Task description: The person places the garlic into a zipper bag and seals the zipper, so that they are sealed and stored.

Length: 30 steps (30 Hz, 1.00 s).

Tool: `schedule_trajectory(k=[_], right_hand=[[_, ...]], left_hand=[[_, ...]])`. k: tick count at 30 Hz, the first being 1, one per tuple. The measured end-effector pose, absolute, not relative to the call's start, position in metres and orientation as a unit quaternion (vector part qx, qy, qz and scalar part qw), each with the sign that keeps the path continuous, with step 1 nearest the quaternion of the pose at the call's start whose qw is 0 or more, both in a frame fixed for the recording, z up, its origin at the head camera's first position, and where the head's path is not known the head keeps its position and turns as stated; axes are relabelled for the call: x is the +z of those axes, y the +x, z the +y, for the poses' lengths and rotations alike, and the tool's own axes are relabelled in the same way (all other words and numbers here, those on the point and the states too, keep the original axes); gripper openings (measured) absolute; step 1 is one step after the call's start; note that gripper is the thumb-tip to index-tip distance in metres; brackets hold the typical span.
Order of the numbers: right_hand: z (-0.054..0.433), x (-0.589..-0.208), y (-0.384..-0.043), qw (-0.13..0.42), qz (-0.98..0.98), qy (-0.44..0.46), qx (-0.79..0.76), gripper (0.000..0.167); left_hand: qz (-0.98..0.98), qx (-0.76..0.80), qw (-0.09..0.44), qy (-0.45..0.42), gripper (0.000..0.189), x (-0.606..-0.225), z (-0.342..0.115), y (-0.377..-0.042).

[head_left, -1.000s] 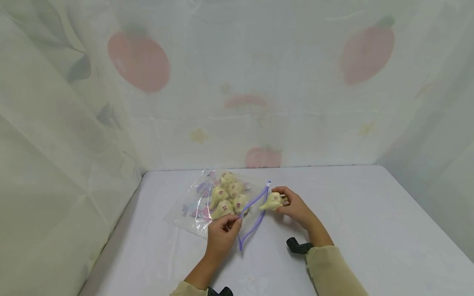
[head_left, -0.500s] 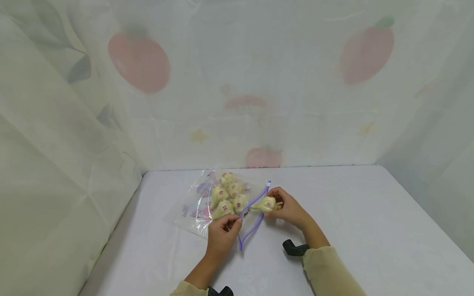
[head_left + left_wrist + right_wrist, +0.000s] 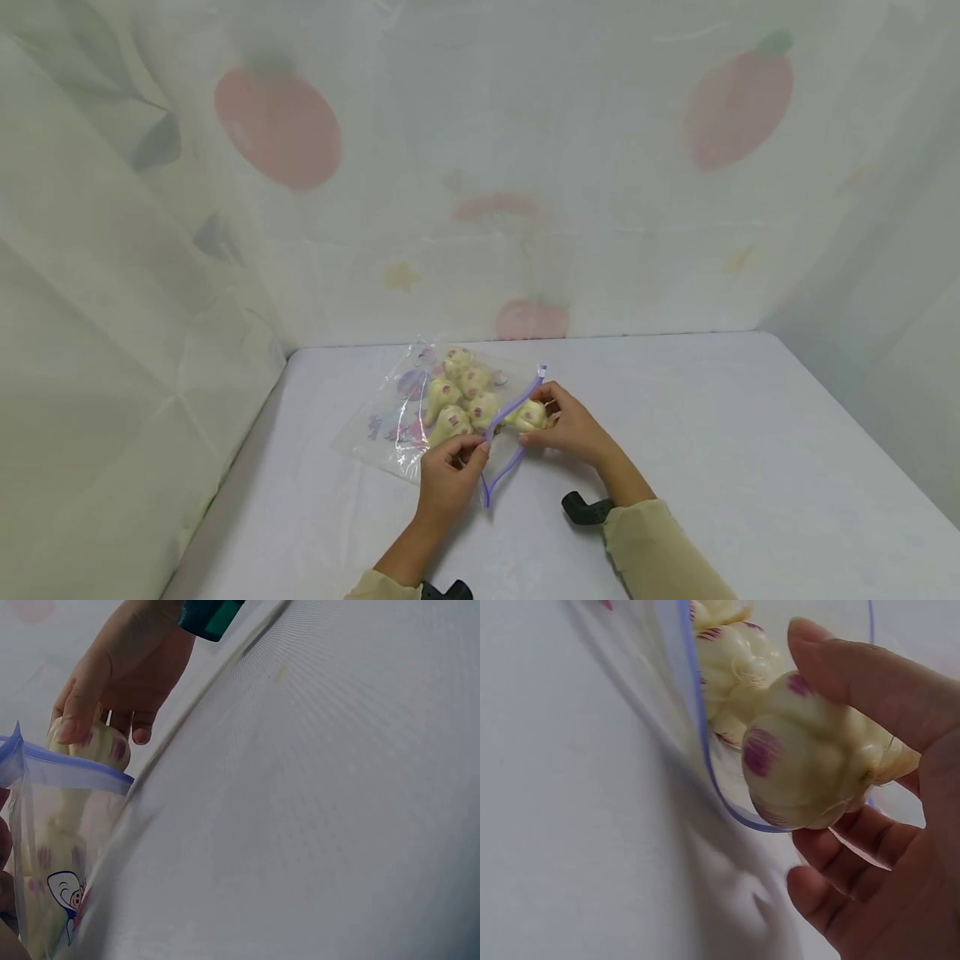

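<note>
A clear zip bag [image 3: 382, 446] with a purple zip edge and printed cartoon figures lies on the table, its mouth facing right. Inside it are several cream garlic bulbs [image 3: 451, 423] with purple marks. My left hand [image 3: 450, 479] pinches the near lip of the bag's mouth between thumb and fingers. In my right hand [image 3: 573, 429] is another garlic bulb [image 3: 802, 754], gripped between thumb and fingers, its stem end pointing into the bag. In the left wrist view this bulb's stem shows through the clear plastic, below the purple zip [image 3: 79, 765].
The table [image 3: 712, 433] has a white cover and meets a printed curtain [image 3: 615, 275] at its back edge. A pale curtain [image 3: 112, 375] hangs along the left side. Black wrist mounts [image 3: 587, 507] sit on both wrists.
My right hand has moved left with its garlic bulb, bringing it from outside the bag into the mouth. The left hand stays in place, pinching the lip.
</note>
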State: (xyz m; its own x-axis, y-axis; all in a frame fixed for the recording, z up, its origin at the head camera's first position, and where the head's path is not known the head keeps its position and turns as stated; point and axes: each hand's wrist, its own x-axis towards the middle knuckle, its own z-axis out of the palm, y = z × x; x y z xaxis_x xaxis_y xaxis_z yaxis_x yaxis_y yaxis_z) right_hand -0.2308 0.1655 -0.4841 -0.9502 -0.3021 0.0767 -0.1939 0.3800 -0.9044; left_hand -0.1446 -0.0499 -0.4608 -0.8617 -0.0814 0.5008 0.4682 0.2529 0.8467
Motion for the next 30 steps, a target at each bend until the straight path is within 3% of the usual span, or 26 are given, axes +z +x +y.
schedule_trajectory(k=[11,21,30], right_hand=[[0.151,-0.487,-0.227,0.017,0.846,-0.112,-0.521,0.064],[0.143,-0.489,-0.225,0.036,0.834,-0.119,-0.538,0.064],[0.145,-0.491,-0.224,0.059,0.818,-0.113,-0.561,0.037]], left_hand=[[-0.756,-0.574,0.272,-0.160,0.010,-0.466,-0.051,-0.145],[-0.752,-0.576,0.278,-0.160,0.012,-0.467,-0.051,-0.146],[-0.748,-0.586,0.269,-0.157,0.011,-0.467,-0.052,-0.146]])
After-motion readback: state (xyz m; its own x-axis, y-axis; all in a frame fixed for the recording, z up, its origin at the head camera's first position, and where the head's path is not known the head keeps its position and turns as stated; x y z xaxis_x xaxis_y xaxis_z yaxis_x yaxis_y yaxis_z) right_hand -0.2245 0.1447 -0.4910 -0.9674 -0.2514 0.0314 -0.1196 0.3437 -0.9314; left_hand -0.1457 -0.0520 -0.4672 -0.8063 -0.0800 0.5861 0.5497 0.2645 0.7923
